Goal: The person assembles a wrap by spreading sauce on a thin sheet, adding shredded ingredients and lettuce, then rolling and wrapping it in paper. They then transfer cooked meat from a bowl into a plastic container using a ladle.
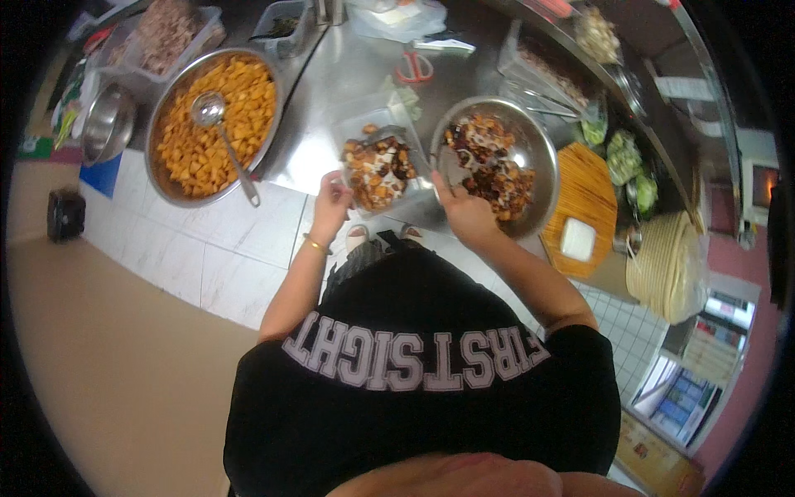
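A clear plastic container of diced brown food with whitish pieces stands before me at the counter edge. At its left side, the curled fingers of my left hand are close to the rim; whether they grip it is hard to see. My right hand is closed around a metal utensil at the left rim of a steel mixing bowl. Similar dark, saucy food lies inside that bowl. A metal spoon head rests at the container's far side; its link to my right hand is unclear.
A large steel bowl of orange diced food holds a ladle at left. Red-handled scissors and a knife lie behind. A wooden board carries a white block at right, beside stacked round pale items.
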Available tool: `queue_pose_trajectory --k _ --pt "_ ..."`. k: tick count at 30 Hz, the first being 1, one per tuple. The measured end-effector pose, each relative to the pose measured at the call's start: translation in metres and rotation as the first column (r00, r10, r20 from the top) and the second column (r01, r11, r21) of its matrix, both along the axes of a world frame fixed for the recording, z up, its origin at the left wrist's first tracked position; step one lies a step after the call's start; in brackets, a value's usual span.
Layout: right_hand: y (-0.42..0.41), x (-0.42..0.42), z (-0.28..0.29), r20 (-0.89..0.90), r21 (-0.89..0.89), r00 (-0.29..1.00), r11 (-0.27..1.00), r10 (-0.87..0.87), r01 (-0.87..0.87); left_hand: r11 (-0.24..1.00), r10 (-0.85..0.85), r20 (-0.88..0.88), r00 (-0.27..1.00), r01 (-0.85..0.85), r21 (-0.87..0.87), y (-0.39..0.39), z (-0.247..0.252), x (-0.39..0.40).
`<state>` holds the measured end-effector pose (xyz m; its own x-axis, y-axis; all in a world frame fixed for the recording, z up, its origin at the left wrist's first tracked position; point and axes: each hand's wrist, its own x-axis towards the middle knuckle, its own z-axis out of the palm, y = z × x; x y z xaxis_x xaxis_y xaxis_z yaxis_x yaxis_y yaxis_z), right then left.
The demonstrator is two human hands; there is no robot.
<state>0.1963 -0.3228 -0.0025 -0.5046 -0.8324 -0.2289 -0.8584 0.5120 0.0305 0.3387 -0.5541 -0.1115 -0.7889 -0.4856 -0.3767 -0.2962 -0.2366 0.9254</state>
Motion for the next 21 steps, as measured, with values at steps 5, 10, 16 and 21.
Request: queue_pose_trajectory --k 5,10,16,21 --pt "0.014 0.000 0.002 0.125 -0.312 0.974 0.925 -0.187 0.217 0.667 0.111 -0.117 0.987 -0.161 -0.727 0.010 0.012 -0.010" --pt "0.070 -0.009 0.032 0.475 -0.450 0.726 0.572 -0.498 0.686 0.951 -0.309 -0.163 0.937 0.301 -0.075 0.066 0.045 -0.056" --pt "0.127 -0.051 -0.016 0.261 -0.249 0.552 0.497 -0.792 0.831 0.915 -0.394 0.002 0.919 0.392 -0.093 0.126 0.049 -0.095" --pt "0.083 -0.056 -0.083 0.378 -0.433 0.493 0.321 -0.783 0.842 0.913 -0.373 -0.090 0.924 0.382 0.143 0.132 0.042 -0.092"
